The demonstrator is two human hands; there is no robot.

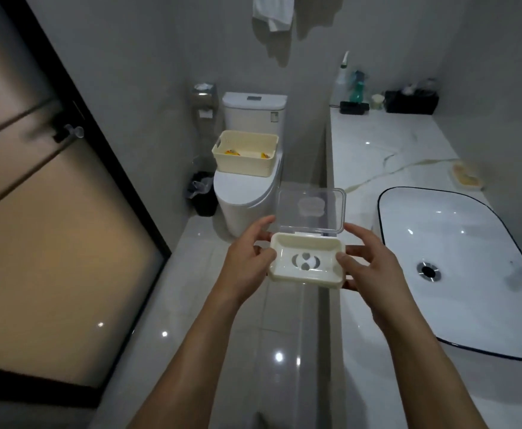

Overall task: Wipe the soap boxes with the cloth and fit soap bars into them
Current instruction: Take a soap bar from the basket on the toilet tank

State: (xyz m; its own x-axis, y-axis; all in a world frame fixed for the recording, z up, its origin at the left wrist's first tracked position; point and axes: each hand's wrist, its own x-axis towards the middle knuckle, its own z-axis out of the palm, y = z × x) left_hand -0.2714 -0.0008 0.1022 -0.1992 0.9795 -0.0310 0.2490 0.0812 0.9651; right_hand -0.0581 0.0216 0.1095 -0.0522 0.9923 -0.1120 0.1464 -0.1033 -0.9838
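— What's around them, from the head view?

— A toilet (247, 193) straight ahead with one cream basket (245, 152) on its lid, orange packets inside; I can't count them. A dark bin (203, 193) beside it. To the right, a marble counter (377, 150) with one basin (458, 267), bottles and a black box at the far end, and one small dish (467, 176) near the basin. A towel (272, 12) hangs on the wall; a frosted door (52, 227) stands to the left.

— And the soap box?

— One soap box (307, 263), cream, held in the air over the counter's edge, its clear lid (310, 212) standing open, tray empty.

— The hands?

— Left hand (247, 258) grips the box's left end, fingers curled round it; right hand (368, 258) pinches the right end. Nothing stands between them and the basket.
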